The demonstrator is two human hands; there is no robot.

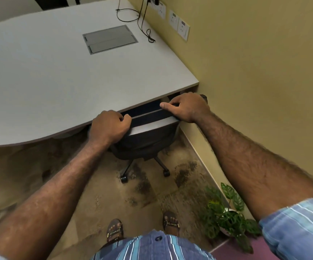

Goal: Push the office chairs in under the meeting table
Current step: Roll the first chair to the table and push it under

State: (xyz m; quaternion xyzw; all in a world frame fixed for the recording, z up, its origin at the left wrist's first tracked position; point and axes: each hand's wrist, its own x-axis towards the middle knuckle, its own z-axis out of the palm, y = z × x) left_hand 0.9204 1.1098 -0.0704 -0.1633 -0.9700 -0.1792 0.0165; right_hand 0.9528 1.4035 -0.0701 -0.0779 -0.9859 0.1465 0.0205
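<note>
Left hand (pixel 110 126) and right hand (pixel 186 106) both grip the top of one office chair (pixel 148 136), its seat tucked under the worktop (pixel 58 72). One potted plant (pixel 226 212) stands nearby.

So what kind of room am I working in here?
Most likely a small office meeting room: a large grey table with a flush cable hatch in its top, a row of wall sockets beside it, and a wheeled office chair held at its backrest by both hands.

One office chair (pixel 148 136), one table (pixel 58 76), two hands, one potted plant (pixel 226 214), three wall sockets
</note>
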